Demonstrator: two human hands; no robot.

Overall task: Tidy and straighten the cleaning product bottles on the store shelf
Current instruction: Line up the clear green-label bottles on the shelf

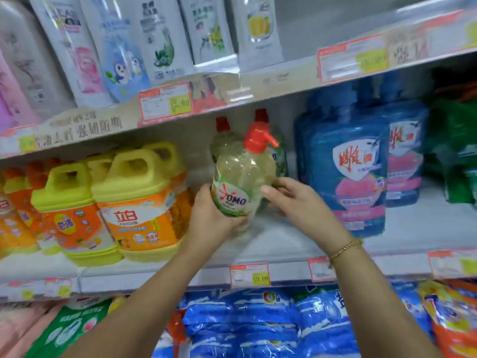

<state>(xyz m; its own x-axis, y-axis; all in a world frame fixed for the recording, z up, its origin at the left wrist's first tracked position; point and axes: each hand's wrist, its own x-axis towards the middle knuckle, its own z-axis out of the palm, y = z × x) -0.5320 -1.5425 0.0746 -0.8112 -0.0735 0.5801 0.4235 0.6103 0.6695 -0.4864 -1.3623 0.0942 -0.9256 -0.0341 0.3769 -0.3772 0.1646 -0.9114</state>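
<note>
The middle shelf (pixel 284 244) runs across the view, with a strip of its white board bare at the centre. On its right stand big blue detergent jugs (pixel 346 171) with pink and white labels. On its left, yellow-topped orange dish-soap jugs (pixel 139 202) stand in a crowded row. White refill pouches (pixel 160 37) lean along the shelf above, and blue washing-powder bags (pixel 258 321) lie stacked on the one below.

In the gap between the two jug groups is a clear OMO pump bottle (pixel 242 174) of pale liquid. It is raised off the board and tilted, its red pump (pixel 258 139) leaning right. Two red-capped bottles (pixel 223 143) of the same kind stand just behind it, farther in.

The left hand (pixel 211 215) grips the bottle's lower body from the left and beneath. The right hand (pixel 299 202) is not closed, its loosely extended fingers against the bottle's right side. A gold bracelet (pixel 343 249) circles the right wrist. A price tag (pixel 249 275) is on the shelf's near edge.
</note>
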